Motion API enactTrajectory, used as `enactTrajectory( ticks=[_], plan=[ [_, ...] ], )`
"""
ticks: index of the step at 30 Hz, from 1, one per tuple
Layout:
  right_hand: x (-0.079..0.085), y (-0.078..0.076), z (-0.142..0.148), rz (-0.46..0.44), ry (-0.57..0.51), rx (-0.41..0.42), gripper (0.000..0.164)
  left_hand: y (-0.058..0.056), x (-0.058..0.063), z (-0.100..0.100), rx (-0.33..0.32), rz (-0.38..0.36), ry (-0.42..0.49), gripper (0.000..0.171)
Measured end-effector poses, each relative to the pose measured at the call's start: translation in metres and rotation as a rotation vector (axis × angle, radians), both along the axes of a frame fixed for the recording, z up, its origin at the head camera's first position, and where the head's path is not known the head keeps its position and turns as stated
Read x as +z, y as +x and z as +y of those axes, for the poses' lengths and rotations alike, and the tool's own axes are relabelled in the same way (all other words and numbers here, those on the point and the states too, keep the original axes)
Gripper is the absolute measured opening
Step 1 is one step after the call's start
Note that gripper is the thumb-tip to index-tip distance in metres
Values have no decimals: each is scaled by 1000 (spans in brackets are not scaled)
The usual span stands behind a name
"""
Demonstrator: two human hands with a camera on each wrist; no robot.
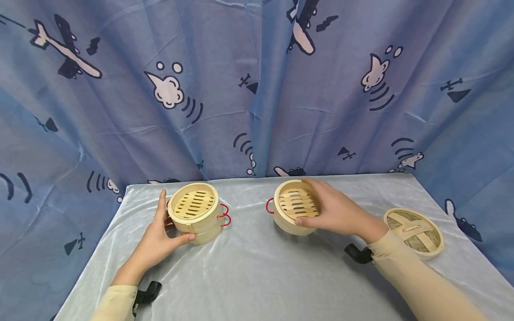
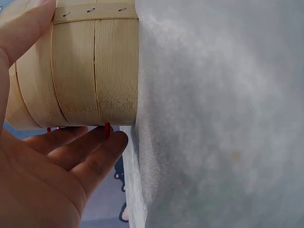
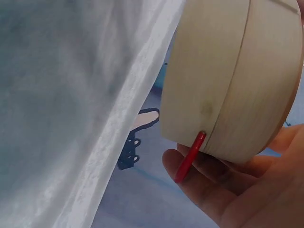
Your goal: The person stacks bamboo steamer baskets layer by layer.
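On the left of the table stand two stacked bamboo steamer baskets [image 1: 202, 225], slatted inside, with red loop handles on their right side. My left hand [image 1: 154, 243] holds this stack from the left, thumb at the front and fingers round the far side. In the left wrist view, its fingertips lie by a red handle [image 2: 107, 130]. My right hand [image 1: 339, 207] grips another bamboo steamer basket [image 1: 287, 223] by its right side, thumb on the near rim. This basket tilts toward me above the table; its red handle [image 3: 191, 156] shows in the right wrist view.
A round woven bamboo lid [image 1: 411, 228] with a strap handle lies at the right, beyond my right forearm. Pale grey cloth [image 1: 257, 276] covers the table. Behind its far edge hangs a blue curtain [image 1: 225, 111] printed with planes and clouds.
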State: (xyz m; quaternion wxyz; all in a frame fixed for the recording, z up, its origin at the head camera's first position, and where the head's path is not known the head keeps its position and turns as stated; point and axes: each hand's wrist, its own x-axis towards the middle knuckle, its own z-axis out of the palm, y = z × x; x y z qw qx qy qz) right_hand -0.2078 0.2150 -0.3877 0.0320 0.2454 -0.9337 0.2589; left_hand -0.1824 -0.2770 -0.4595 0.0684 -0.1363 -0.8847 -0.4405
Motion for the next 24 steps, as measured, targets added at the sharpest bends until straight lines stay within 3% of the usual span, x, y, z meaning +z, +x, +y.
enactTrajectory(
  ticks=[24],
  plan=[
    [26, -10, -43, 31, -41, 60, 118, 0, 1, 0, 3, -3, -2, 147]
  ],
)
